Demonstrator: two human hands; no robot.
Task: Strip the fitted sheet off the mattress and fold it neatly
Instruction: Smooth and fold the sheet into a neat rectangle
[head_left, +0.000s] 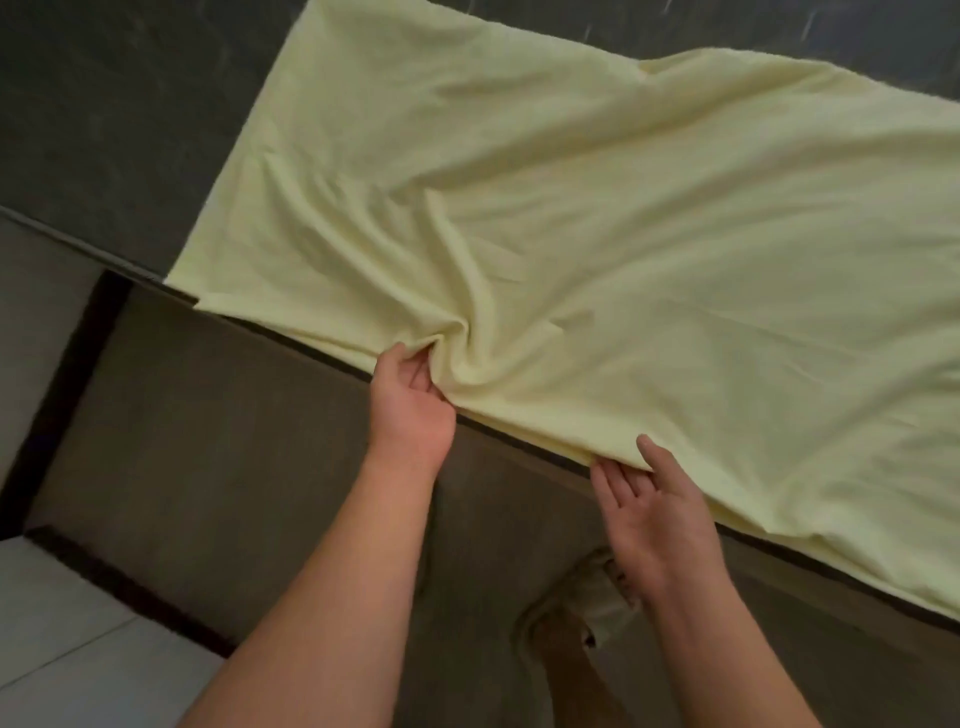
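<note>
- Gripping the fitted sheet (597, 218) at its near edge, both hands work the hem. The sheet is pale yellow and lies spread and creased from centre out to 12 and 3 o'clock.
- left hand (410, 400), just off centre toward 8 o'clock: fingers curled into a bunched fistful of the hem, folds radiating from the grip.
- right hand (654, 499), at 4 o'clock: thumb on top of the edge, fingers nearly straight beneath it, a loose pinch on the hem.
- Progress, my read: no corner looks tucked or stretched over anything, so stripping seems done. The sheet shows as a long flat panel, maybe doubled once; can't confirm layers. Left to do: squaring the edges, more folds, a neat final bundle.
- Underneath: dark grey surface (130, 104), showing at 10–11 o'clock and in a strip at 1 o'clock. Probably the bare mattress, can't say for sure.
- bed frame (234, 415): brown upholstered side, runs diagonally from 9 to 5 o'clock, sheet edge lying along its top rim.
- floor (62, 649): light tile, in the 7 o'clock corner.
- foot (566, 649): blurred, at 6 o'clock, footwear unclear.
- Room light is dim.
</note>
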